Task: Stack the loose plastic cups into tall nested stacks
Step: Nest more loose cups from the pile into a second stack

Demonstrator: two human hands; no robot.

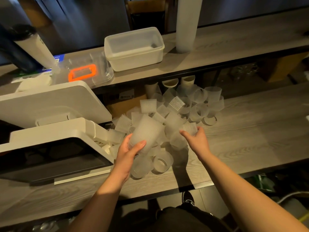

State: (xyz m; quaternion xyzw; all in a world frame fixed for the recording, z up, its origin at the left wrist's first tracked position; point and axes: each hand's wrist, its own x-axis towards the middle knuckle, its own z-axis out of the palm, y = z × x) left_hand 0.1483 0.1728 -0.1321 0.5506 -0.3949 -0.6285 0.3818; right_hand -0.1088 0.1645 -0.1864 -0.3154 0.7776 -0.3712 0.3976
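Observation:
A heap of loose frosted plastic cups (177, 113) lies across the middle of the wooden counter (250, 128), some ribbed, some smooth, lying at all angles. My left hand (128, 153) grips a short nested stack of ribbed cups (147, 131) by its narrow end, tilted with the wide mouth pointing up and to the right. My right hand (195, 138) pinches a single small ribbed cup (189, 128) at the right edge of the heap. A tall nested stack of cups (187, 22) stands on the upper shelf at the back.
A white point-of-sale terminal with a dark screen (55, 158) and a white printer (48, 104) crowd the left. On the upper shelf (234, 47) sit a white plastic tub (133, 47) and a clear box with an orange handle (82, 73). Bare counter stretches to the right.

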